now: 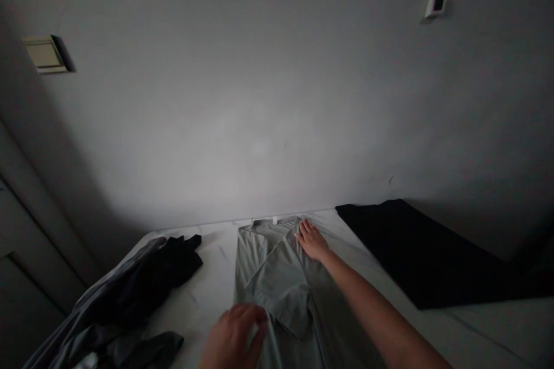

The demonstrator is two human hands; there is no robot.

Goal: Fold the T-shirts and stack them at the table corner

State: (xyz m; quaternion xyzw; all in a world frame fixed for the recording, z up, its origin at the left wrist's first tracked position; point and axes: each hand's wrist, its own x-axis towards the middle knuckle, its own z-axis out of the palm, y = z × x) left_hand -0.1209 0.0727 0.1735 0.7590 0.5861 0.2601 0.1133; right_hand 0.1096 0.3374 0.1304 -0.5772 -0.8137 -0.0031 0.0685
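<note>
A grey-green shirt (281,277) lies spread in the middle of the table, its collar toward the wall and a small white tag at the neckline. One sleeve appears folded across its front. My right hand (312,240) rests flat on the shirt beside the collar, fingers stretched out. Lower down, my left hand (237,331) is curled at the shirt's left side, thumb and fingers pinching the fabric. It is slightly blurred, and the lower end of the shirt runs out of view.
Dark clothes (142,277) lie in a crumpled heap at the left of the white marbled table (212,277). On the right is a flat black piece of cloth (424,253). A grey wall (259,98) stands behind, with a switch plate (45,53) and a small white device (435,7).
</note>
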